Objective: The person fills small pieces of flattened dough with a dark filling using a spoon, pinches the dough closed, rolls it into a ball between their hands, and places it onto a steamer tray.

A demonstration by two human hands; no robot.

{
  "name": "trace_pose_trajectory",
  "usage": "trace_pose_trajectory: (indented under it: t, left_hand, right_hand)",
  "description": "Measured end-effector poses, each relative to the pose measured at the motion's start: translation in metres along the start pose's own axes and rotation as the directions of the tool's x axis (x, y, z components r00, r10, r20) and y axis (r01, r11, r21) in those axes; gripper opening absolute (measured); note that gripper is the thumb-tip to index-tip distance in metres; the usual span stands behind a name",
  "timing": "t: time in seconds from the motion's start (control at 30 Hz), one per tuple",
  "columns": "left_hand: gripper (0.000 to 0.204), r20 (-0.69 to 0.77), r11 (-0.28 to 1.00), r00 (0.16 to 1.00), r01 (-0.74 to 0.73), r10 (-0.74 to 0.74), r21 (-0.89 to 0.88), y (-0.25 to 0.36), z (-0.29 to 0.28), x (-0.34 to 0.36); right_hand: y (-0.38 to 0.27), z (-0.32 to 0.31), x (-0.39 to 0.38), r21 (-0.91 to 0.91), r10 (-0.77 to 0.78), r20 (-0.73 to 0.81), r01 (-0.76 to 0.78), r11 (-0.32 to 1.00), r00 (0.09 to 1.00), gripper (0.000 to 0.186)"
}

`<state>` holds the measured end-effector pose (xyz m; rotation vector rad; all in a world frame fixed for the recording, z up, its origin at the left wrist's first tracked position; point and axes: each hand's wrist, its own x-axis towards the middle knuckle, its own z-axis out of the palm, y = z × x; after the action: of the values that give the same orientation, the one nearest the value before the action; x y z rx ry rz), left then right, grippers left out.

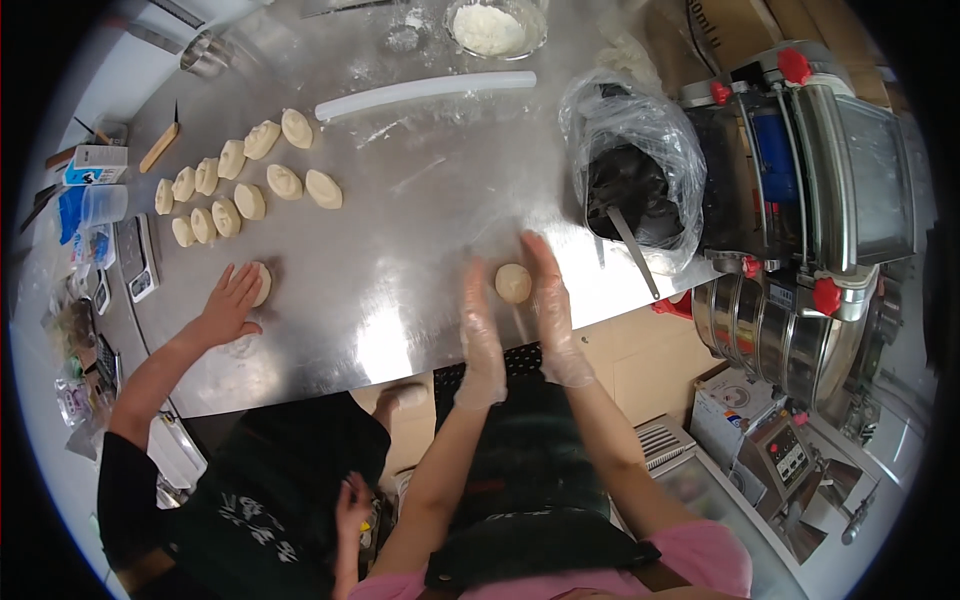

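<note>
Gloved fingers (541, 258) are extending uncurled, left hand (481, 325) and right hand (553, 308) are standing apart, dough ball (513, 284) is sitting between, on tabletop (420, 220)

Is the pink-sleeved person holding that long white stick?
No, the left hand and right hand flank a round dough piece, away from the white stick.

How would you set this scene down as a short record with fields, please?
Surface: metal worktop
Left hand: open, clear-gloved, left of the round dough ball
Right hand: open, clear-gloved, right of it
Contact: cannot tell whether either hand touches it
Co-worker's hand: on a separate dough piece
Shaped dough pieces: twelve, in two rows
Far side: white powder in a bowl, white rod nearer
</note>
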<state>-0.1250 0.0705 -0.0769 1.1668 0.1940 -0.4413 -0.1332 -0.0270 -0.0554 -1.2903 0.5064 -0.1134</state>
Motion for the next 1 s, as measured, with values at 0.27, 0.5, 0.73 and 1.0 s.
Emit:
trace_pose_trajectory:
  t: [0.27, 0.5, 0.73, 1.0]
  left_hand:
    - [0.101, -0.047, 0.990, 0.993, -0.106, 0.111, 0.095, 0.029, -0.042, -0.014]
    - [0.092, -0.150, 0.956, 0.965, -0.178, 0.216, 0.234, 0.036, -0.073, -0.024]
    - [0.094, -0.049, 0.954, 0.965, -0.248, 0.259, 0.168, 0.040, -0.067, -0.001]
    - [0.075, -0.036, 0.944, 0.954, -0.289, 0.298, 0.157, 0.078, 0.036, 0.038]
  right_hand:
    - [-0.017, -0.011, 0.015, -0.822, -0.187, 0.570, 0.554, -0.131, 0.800, 0.056]
    - [0.014, -0.005, 0.016, -0.890, -0.227, 0.448, 0.408, -0.203, 0.865, 0.012]
    - [-0.077, -0.074, -0.029, -0.790, 0.185, 0.096, -0.038, 0.612, 0.978, 0.028]
    - [-0.206, -0.254, -0.153, -0.432, -0.023, 0.115, 0.071, 0.899, 0.993, 0.051]
